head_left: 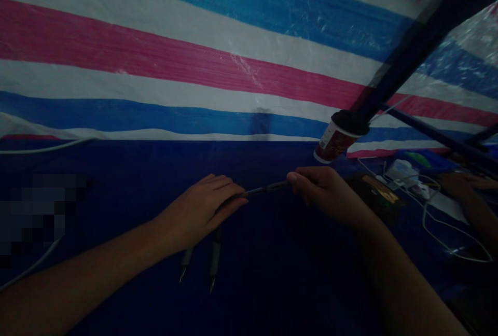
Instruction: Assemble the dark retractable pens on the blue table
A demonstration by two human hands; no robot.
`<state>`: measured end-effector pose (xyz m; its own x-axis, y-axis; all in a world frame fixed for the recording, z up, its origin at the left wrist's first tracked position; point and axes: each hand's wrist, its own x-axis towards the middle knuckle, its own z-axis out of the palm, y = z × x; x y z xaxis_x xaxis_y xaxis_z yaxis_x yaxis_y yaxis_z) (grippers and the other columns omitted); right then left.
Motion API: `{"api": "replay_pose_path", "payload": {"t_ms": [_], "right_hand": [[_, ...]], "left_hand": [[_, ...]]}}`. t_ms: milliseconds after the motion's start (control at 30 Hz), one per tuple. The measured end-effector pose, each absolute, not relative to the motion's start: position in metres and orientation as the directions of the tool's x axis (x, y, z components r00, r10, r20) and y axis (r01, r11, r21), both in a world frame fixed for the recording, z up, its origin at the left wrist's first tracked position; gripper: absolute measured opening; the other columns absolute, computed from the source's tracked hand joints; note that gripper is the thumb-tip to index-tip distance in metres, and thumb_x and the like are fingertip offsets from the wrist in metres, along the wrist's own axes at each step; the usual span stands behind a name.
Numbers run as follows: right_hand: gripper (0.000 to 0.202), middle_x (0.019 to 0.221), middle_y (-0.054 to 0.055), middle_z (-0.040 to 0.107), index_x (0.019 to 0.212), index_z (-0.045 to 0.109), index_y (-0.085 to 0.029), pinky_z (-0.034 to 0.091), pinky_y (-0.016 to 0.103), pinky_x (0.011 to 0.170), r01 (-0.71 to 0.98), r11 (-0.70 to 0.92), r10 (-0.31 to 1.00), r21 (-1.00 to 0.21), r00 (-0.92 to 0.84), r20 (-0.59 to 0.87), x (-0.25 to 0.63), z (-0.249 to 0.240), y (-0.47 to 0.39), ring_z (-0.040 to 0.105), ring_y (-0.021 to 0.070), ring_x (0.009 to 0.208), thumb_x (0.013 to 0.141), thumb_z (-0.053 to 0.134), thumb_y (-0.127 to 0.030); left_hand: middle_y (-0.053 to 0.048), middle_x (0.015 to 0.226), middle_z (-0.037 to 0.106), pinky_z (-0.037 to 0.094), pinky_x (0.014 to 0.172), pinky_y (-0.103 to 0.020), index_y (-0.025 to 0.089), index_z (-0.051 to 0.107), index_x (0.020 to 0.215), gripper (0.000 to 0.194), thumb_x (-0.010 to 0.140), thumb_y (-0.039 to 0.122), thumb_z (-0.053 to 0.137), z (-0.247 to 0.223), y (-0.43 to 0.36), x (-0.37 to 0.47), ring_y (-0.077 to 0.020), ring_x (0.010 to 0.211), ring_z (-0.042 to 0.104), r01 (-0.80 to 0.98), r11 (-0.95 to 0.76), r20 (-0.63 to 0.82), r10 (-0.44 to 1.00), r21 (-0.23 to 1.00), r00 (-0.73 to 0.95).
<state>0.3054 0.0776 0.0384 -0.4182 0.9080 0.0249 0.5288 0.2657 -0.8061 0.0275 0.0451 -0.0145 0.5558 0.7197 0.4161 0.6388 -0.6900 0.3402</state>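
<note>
A slim dark pen spans the gap between my hands, above the dark blue tabletop. My left hand pinches one end of it between thumb and fingers. At the other end, my right hand grips it with thumb and curled fingers. Two more pens, one to the left and one to the right, lie below my left hand with their metal tips toward me; their upper parts are hidden by that hand. The dim light hides the held pen's finer details.
A red paper cup with a black lid stands behind my right hand. To the right are a dark pouch, a white adapter, white cables and another person's hand. A striped tarp hangs behind the table.
</note>
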Motion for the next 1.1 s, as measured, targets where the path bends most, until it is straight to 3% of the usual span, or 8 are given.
{"api": "replay_pose_path", "payload": {"t_ms": [100,267,400,567,733,833,933,1100], "right_hand": [[0.034,0.073,-0.001,0.068,0.104,0.068,-0.019,0.044,0.024,0.059,0.472,0.336,0.875,-0.815,-0.476,0.085,0.309,0.042,0.076,0.062,0.0143,0.066,0.086,0.077,-0.046],[0.056,0.057,0.0,0.059,0.068,0.063,-0.018,0.037,0.027,0.053,0.656,0.344,0.91,-0.672,-0.409,0.068,0.309,0.041,0.074,0.052,0.012,0.052,0.103,0.047,-0.06],[0.031,0.081,-0.001,0.07,0.105,0.07,-0.02,0.042,0.025,0.06,0.591,0.404,0.881,-0.698,-0.457,0.123,0.305,0.04,0.074,0.062,0.0142,0.067,0.09,0.073,-0.047],[0.061,0.054,0.0,0.058,0.064,0.062,-0.019,0.039,0.028,0.059,0.696,0.317,0.924,-0.644,-0.381,0.043,0.305,0.037,0.078,0.054,0.0127,0.052,0.107,0.039,-0.055],[0.043,0.087,0.0,0.071,0.121,0.063,-0.018,0.043,0.025,0.061,0.598,0.412,0.895,-0.688,-0.408,0.182,0.306,0.038,0.075,0.062,0.014,0.069,0.09,0.075,-0.047],[0.02,0.086,0.0,0.07,0.101,0.068,-0.018,0.043,0.024,0.068,0.55,0.5,0.794,-0.668,-0.599,0.101,0.299,0.036,0.071,0.061,0.0122,0.073,0.1,0.064,-0.037],[0.046,0.066,-0.002,0.059,0.077,0.063,-0.017,0.038,0.025,0.061,0.578,0.432,0.801,-0.693,-0.598,0.001,0.294,0.035,0.071,0.054,0.0108,0.06,0.108,0.045,-0.047],[0.039,0.068,-0.002,0.061,0.085,0.068,-0.017,0.036,0.024,0.057,0.56,0.33,0.812,-0.76,-0.579,-0.074,0.297,0.037,0.07,0.053,0.0111,0.061,0.101,0.058,-0.051]], "left_hand": [[-0.003,0.092,0.073,0.048,0.086,-0.038,0.02,0.072,0.108,0.04,0.111,0.042,0.039,-0.014,0.045,0.027,-0.0206,0.087,0.07,0.645,-0.687,0.411,0.723,0.336,0.555],[-0.004,0.094,0.073,0.047,0.088,-0.04,0.019,0.072,0.108,0.045,0.112,0.046,0.036,-0.016,0.046,0.026,-0.0216,0.089,0.07,0.659,-0.68,0.408,0.728,0.321,0.551],[-0.004,0.095,0.073,0.046,0.085,-0.038,0.02,0.071,0.109,0.045,0.112,0.047,0.036,-0.02,0.046,0.024,-0.0214,0.088,0.069,0.666,-0.665,0.398,0.742,0.337,0.539],[-0.003,0.095,0.073,0.047,0.089,-0.039,0.022,0.072,0.109,0.041,0.111,0.047,0.039,-0.021,0.046,0.023,-0.021,0.087,0.068,0.672,-0.643,0.398,0.762,0.368,0.511],[-0.002,0.09,0.073,0.048,0.086,-0.037,0.024,0.073,0.106,0.039,0.109,0.045,0.04,-0.021,0.046,0.021,-0.0199,0.081,0.068,0.683,-0.611,0.397,0.787,0.4,0.473],[-0.001,0.089,0.073,0.048,0.084,-0.036,0.025,0.072,0.106,0.035,0.109,0.044,0.042,-0.021,0.047,0.02,-0.02,0.081,0.069,0.653,-0.638,0.417,0.766,0.408,0.488],[0.0,0.088,0.073,0.046,0.08,-0.034,0.025,0.072,0.106,0.031,0.109,0.042,0.046,-0.021,0.047,0.02,-0.0192,0.08,0.069,0.623,-0.669,0.443,0.74,0.405,0.506],[0.0,0.087,0.073,0.045,0.074,-0.032,0.024,0.071,0.107,0.027,0.109,0.037,0.048,-0.017,0.047,0.021,-0.0175,0.075,0.066,0.593,-0.709,0.484,0.7,0.382,0.525]]}}
